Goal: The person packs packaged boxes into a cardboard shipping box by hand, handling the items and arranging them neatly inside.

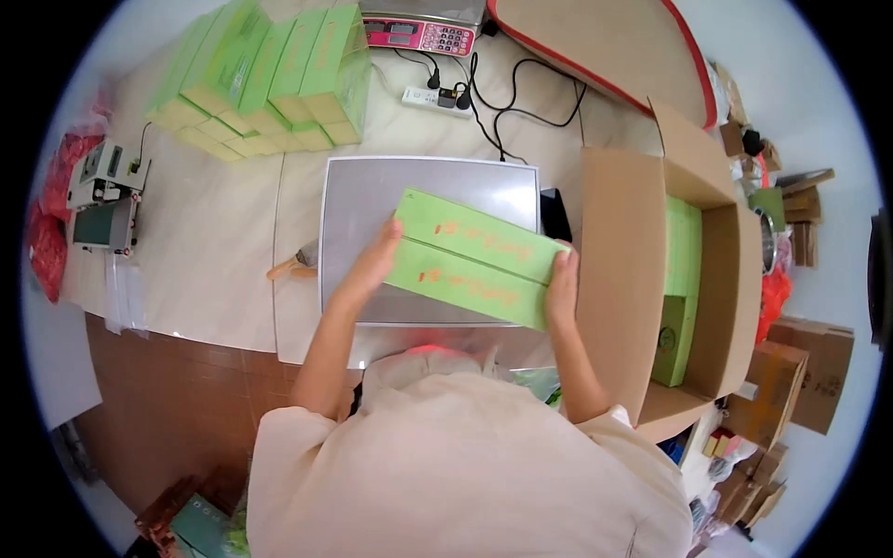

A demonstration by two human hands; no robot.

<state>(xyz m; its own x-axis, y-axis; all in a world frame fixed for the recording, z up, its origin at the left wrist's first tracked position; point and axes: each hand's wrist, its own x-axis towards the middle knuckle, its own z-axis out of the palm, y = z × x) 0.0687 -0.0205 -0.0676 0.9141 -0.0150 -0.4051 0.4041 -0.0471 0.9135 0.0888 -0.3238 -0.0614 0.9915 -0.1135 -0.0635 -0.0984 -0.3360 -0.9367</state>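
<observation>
Two long green boxes with orange lettering, an upper one (474, 230) and a lower one (465, 281), lie side by side between my hands, tilted down to the right. My left hand (379, 253) grips their left ends. At the right ends, my right hand (562, 288) presses inward. Beneath them is a flat grey panel with a white frame (344, 200). Close to my right hand stands an open cardboard carton (621, 270) with more green boxes (682, 251) inside. My fingertips are partly hidden behind the boxes.
Stacked green boxes (270, 74) stand at the back left. A pink-fronted scale (423, 37), a white power strip (435, 100) and loose black cables (521, 93) are at the back. A small machine (107, 200) sits at the far left; cardboard boxes (791, 381) are piled at right.
</observation>
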